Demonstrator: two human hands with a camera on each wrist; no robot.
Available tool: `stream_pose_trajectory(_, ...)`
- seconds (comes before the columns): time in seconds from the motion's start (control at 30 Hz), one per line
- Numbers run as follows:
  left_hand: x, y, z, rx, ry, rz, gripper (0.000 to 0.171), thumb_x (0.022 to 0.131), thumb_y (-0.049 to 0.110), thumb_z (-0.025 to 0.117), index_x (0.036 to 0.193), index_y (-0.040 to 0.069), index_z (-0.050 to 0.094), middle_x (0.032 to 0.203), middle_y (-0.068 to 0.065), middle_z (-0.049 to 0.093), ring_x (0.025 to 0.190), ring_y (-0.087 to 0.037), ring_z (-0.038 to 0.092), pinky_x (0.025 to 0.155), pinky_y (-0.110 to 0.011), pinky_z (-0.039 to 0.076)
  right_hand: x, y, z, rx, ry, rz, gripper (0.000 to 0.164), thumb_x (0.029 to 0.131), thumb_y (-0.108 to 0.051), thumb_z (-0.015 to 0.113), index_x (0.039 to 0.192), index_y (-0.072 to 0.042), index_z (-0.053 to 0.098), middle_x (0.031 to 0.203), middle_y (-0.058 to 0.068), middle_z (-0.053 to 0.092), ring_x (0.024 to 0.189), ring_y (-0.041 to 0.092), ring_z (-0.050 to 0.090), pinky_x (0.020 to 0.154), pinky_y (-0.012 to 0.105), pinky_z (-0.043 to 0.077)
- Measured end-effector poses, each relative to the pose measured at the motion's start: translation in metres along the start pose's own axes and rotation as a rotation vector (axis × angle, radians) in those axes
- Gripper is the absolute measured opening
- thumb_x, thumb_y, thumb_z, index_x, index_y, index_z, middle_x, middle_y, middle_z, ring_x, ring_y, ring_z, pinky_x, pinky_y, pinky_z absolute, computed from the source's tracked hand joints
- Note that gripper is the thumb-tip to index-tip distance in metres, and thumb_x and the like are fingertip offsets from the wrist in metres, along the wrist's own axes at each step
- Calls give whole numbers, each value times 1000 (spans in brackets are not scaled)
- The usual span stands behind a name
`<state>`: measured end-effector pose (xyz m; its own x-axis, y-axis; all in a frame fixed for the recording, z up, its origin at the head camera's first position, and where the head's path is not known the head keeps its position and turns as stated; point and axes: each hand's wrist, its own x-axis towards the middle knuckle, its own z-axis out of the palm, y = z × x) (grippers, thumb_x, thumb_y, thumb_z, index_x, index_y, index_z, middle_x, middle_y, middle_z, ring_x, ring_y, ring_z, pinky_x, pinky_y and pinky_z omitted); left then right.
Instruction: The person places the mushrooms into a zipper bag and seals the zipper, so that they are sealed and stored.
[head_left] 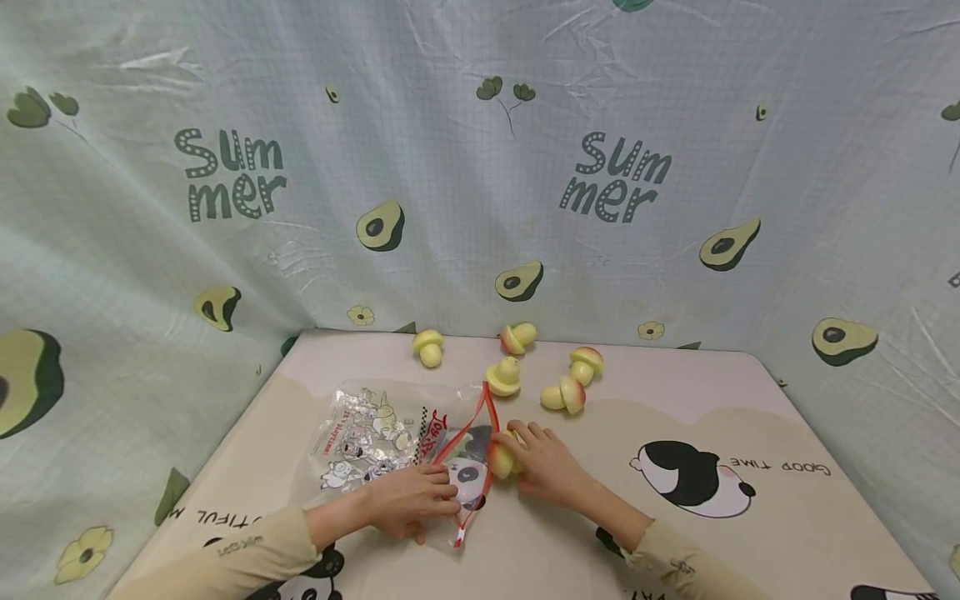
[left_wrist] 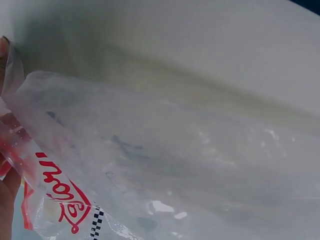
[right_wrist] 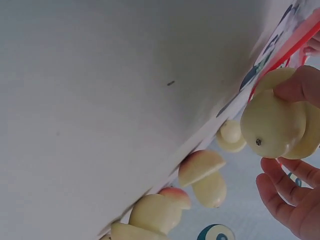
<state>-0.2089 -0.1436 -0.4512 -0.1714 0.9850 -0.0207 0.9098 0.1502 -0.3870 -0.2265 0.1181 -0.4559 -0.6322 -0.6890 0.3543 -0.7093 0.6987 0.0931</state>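
Observation:
A clear plastic zip bag [head_left: 408, 433] with red edging and cartoon prints lies on the table, its mouth spread toward the right. My left hand [head_left: 411, 500] holds the near side of that mouth; in the left wrist view, the bag [left_wrist: 165, 150] passes between thumb and fingers at the left edge. At the mouth's right side, my right hand [head_left: 549, 465] grips a yellow toy mushroom [head_left: 501, 459] with a reddish cap. The right wrist view shows the thumb pressed on this mushroom [right_wrist: 270, 125], close by the red edging [right_wrist: 295, 45].
Behind the bag lie several more toy mushrooms, among them one at the back left [head_left: 428, 347], one upside down [head_left: 504, 377] and a pair at the right [head_left: 566, 395]. A printed cloth curtain [head_left: 465, 167] rises along the table's back edge.

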Motion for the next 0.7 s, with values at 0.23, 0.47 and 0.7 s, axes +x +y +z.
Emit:
stream_pose_trajectory(0.23, -1, 1, -2, 15, -23, -9, 55, 68, 52, 61, 114, 27, 46, 104, 9, 54, 93, -11, 50, 93, -32, 42, 4, -3, -1, -5, 4, -6, 74, 57, -18, 72, 125, -21, 42, 116, 1, 46, 89, 16, 46, 66, 28, 43)
stream_pose_trajectory(0.47, -2, 1, 1, 19, 8, -2, 61, 66, 53, 62, 119, 30, 45, 110, 8, 55, 94, -13, 49, 91, -32, 41, 8, -5, 2, -27, -10, -9, 72, 60, -20, 71, 125, -16, 42, 117, 2, 47, 88, 16, 47, 67, 28, 44)
stream_pose_trajectory(0.7, -1, 2, -1, 61, 18, 5, 60, 65, 54, 63, 119, 34, 47, 108, 9, 55, 94, -12, 49, 90, -32, 41, 14, -6, 5, -16, -16, 19, 66, 66, -21, 68, 126, -9, 43, 121, 3, 49, 90, 17, 47, 68, 30, 44)
